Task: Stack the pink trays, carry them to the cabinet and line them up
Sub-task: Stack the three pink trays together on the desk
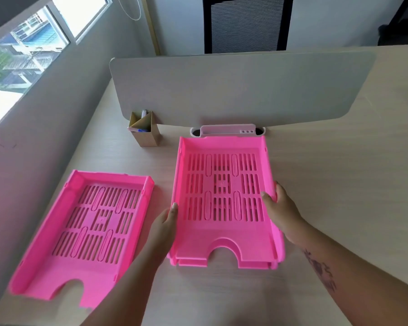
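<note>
A pink slotted tray [224, 241] lies on top of another pink tray in the middle of the desk; the lower one shows only as a rim [224, 264] at the front edge. My left hand [164, 228] grips the top tray's left wall, thumb over the rim. On the opposite wall my right hand [279, 211] holds it, fingers curled inside. A third pink tray [80, 234] rests alone at the left, angled, partly behind my left forearm.
A grey divider panel [240, 90] stands across the wooden desk [339, 184] behind the trays. A cardboard pen holder [145, 131] and a white organiser [227, 130] sit at its foot. A wall with a window lies left; a black chair [245, 24] stands beyond.
</note>
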Available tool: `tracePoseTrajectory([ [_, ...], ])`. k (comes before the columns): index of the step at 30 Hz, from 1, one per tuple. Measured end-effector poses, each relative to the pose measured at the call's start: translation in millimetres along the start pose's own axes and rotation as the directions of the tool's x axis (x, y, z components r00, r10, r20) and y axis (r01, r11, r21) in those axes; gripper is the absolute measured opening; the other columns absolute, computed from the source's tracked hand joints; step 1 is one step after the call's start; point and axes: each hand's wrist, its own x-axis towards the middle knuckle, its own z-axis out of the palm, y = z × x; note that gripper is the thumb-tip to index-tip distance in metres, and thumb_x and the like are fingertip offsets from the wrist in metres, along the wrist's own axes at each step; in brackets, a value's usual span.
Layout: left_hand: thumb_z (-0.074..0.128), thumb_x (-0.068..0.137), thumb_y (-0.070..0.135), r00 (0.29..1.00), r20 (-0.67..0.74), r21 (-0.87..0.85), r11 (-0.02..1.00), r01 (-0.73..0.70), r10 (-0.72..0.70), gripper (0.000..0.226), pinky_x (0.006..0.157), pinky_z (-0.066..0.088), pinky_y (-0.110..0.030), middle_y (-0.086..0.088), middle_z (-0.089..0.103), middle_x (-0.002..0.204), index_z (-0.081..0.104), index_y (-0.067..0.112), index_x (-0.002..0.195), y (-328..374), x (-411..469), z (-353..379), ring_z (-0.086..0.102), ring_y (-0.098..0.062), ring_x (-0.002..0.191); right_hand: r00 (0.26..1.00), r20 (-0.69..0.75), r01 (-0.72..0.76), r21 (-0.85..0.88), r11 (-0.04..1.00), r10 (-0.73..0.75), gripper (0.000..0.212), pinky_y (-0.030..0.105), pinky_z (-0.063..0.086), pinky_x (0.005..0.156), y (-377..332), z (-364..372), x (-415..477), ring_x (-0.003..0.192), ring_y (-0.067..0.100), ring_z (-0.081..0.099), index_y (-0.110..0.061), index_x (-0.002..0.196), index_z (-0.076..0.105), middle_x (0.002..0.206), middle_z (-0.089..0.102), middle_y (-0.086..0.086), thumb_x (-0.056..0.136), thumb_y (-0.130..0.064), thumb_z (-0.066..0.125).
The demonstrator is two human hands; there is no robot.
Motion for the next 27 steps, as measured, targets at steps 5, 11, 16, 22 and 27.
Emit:
tracePoseTrajectory([
  [5,0.028,0.105,0.042,1.0,-0.008,-0.152,0.988,0.014,-0.015,0.05,0.049,0.056,-0.027,-0.009,0.069,0.08,0.068,0.011,0.099,-2.7,-7.9,10.7,0.068,-0.019,0.065,0.989,-0.051,-0.135,0.086,0.987,0.14,0.034,0.028,0.041,0.046,24.1,14.9,-22.7,0.056,0.017,0.049,-0.007,0.129,0.049,0.071,0.052,0.006,0.103,-0.023,0.033],
  [11,0.028,0.105,0.043,0.999,0.038,-0.121,0.993,-0.013,0.018,0.051,0.051,0.056,-0.028,-0.008,0.069,0.08,0.067,0.012,0.095,11.8,5.1,37.9,0.067,-0.018,0.064,0.984,-0.099,-0.141,0.06,0.988,0.146,0.031,0.029,0.041,0.047,35.8,-14.4,-4.4,0.058,0.02,0.048,-0.003,0.122,0.053,0.072,0.052,0.009,0.1,-0.017,0.036],
  [16,0.027,0.106,0.04,0.999,0.029,-0.099,0.995,-0.032,0.035,0.05,0.058,0.061,-0.037,-0.012,0.07,0.082,0.067,0.012,0.095,15.7,-1.0,52.7,0.068,-0.019,0.066,0.988,-0.078,-0.135,0.028,0.99,0.137,0.032,0.032,0.045,0.05,45.9,-25.2,-1.6,0.062,0.023,0.053,-0.004,0.124,0.053,0.078,0.058,0.012,0.1,-0.016,0.035],
  [22,0.03,0.104,0.047,0.997,-0.047,0.083,0.995,-0.052,0.056,0.055,0.078,0.06,-0.051,-0.02,0.073,0.096,0.068,0.007,0.1,24.0,-9.9,51.2,0.071,-0.033,0.085,0.995,-0.091,-0.038,-0.027,0.999,0.036,0.037,0.033,0.052,0.056,29.6,-44.5,-4.3,0.072,0.023,0.061,-0.004,0.124,0.05,0.098,0.06,0.013,0.092,-0.024,0.049],
  [27,0.036,0.099,0.054,0.969,-0.197,0.247,0.964,-0.102,0.153,0.053,0.092,0.054,-0.047,-0.009,0.07,0.111,0.063,0.012,0.117,34.3,-25.2,28.3,0.065,-0.024,0.101,0.921,-0.11,0.336,-0.262,0.905,-0.374,0.044,0.046,0.056,0.085,-12.3,-58.6,2.4,0.104,0.03,0.06,-0.012,0.131,0.045,0.125,0.049,0.009,0.09,-0.024,0.055],
])
